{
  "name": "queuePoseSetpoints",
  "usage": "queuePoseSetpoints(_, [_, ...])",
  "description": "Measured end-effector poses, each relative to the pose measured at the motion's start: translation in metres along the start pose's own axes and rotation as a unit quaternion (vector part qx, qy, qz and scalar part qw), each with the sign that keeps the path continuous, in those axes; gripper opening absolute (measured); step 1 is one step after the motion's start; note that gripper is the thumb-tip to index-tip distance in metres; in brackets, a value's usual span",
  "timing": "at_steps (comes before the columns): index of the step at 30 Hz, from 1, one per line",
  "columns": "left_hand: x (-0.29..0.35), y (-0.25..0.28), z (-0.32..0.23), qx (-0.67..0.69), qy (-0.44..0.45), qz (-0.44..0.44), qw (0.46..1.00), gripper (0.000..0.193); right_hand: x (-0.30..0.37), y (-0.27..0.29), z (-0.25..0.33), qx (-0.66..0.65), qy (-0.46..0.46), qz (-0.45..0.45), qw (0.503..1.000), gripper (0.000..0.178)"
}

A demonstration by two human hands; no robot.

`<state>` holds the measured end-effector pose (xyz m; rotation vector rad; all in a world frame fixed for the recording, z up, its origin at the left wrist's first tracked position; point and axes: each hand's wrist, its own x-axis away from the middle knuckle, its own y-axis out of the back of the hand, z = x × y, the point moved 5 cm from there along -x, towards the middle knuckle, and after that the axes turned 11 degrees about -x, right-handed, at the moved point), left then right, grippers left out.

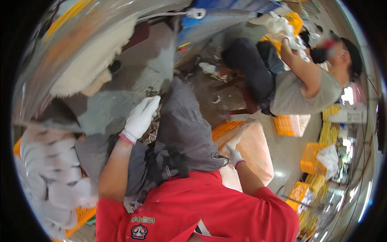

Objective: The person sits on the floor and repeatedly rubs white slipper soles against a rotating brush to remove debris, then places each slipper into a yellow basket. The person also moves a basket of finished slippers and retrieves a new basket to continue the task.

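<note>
My left hand [141,117], in a white knit glove with a pink cuff, hovers over my lap beside my grey-trousered leg [179,129]. Its fingers are stretched forward and I see nothing held in them. To the right, my right hand [235,154], gloved the same way, is at the pale pink liner [256,151] of an orange crate [226,129]. One finger or thumb sticks out; the other fingers are partly hidden, and no held thing shows. Scraps of debris [150,131] lie on the floor behind my left hand.
Blurred white rounded pieces [60,161] are piled at the left over an orange crate [82,220]. A cream fleecy sheet [96,60] hangs at upper left. At right a seated co-worker [306,88] handles white cloth-like items [278,25]. More orange crates [312,157] line the right side.
</note>
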<state>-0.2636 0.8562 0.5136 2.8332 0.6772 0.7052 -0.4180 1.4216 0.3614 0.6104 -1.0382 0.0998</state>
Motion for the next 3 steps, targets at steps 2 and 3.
queuePoseSetpoints(2, [0.018, 0.014, -0.011, -0.054, -0.128, -0.048, 0.989, 0.045, -0.058, -0.056, -0.005, -0.118, 0.015, -0.001, 0.993, 0.103])
queuePoseSetpoints(3, [0.038, 0.018, -0.025, -0.174, -0.238, -0.102, 0.950, 0.041, -0.080, -0.101, -0.009, -0.076, -0.010, 0.066, 0.995, 0.103])
